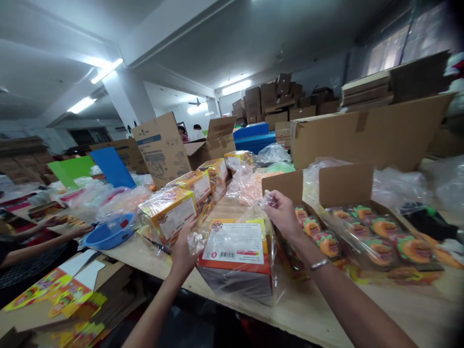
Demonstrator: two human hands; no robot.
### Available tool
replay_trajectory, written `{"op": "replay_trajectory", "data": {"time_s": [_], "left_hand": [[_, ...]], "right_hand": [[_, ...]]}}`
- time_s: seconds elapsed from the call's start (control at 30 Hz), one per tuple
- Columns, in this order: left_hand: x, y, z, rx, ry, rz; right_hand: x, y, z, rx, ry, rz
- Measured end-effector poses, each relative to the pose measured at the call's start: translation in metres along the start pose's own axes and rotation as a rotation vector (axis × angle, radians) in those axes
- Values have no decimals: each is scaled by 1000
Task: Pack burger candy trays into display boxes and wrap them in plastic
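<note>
Head view: your left hand [183, 251] and right hand [282, 215] each pinch some wrap [196, 241] around the box [234, 246], close to the desk's [308, 307] front edge. Yank too hard and it could tear, or the box might slip off. Wrapped boxes [177, 212] crowd left, an open carton [284, 186] right; there's some room behind.

No wording is legible. Wrapped box [235, 273], 6 o'clock: white label [239, 234] carries fine print, a barcode [227, 254] and, at the barcode's 9 o'clock, a round red mark [213, 254]. Yellow box [154, 212], 8 o'clock: similar white label [177, 217], print too small. Carton [161, 150], between 9 and 10 o'clock: printed panel, characters unresolved.
</note>
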State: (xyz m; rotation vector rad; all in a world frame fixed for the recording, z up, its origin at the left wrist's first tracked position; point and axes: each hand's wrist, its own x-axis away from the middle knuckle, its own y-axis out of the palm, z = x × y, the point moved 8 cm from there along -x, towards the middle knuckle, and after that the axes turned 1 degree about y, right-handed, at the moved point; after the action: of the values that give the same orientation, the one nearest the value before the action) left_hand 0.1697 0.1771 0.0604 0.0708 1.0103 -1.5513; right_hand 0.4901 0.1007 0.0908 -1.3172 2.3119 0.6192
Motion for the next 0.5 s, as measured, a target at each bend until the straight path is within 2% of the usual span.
{"op": "replay_trajectory", "data": {"time_s": [0.07,0.2,0.27,0.4,0.5], "left_hand": [[-12,-9,1,89,-28,120],[-54,-41,5,216,-107,344],[-73,-47,3,267,-142,433],[-90,-35,-3,377,-152,523],[-90,-22,-4,447,-124,475]], "right_hand": [[-4,1,-10,15,-29,-21],[-20,-6,-34,96,-123,18],[-30,-10,-44,124,-171,30],[-46,-21,-55,139,-233,90],[-55,-15,-47,197,-214,30]]}}
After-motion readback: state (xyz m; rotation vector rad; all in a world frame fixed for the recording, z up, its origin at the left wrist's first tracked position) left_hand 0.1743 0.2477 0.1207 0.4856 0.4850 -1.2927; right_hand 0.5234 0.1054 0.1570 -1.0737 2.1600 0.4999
